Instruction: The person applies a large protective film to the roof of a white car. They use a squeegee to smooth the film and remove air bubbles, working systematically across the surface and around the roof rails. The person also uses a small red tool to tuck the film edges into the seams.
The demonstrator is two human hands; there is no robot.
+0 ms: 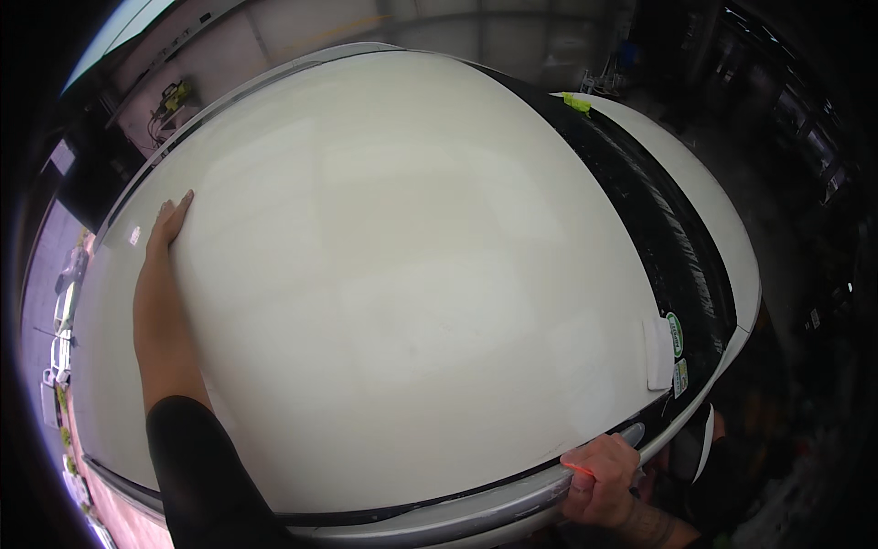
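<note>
A cream-white car roof [393, 274] fills the middle of the view, with a soft sheen and a few faint smudges. My left hand [171, 220] reaches far across and rests on the roof's left part, fingers stretched out. At the roof's near right edge, beside the side rail [512, 494], my right hand [604, 476] is closed. A narrow orange thing [578, 468] shows between its fingers; most of it is hidden, so its kind cannot be made out.
The dark windshield [668, 229] curves down on the right toward the white hood [713, 174]. On it are two stickers [677, 352] and a yellow-green cloth [576, 102]. A white flat piece [658, 353] lies by the glass. Yellow-green equipment [172, 96] stands near the back wall.
</note>
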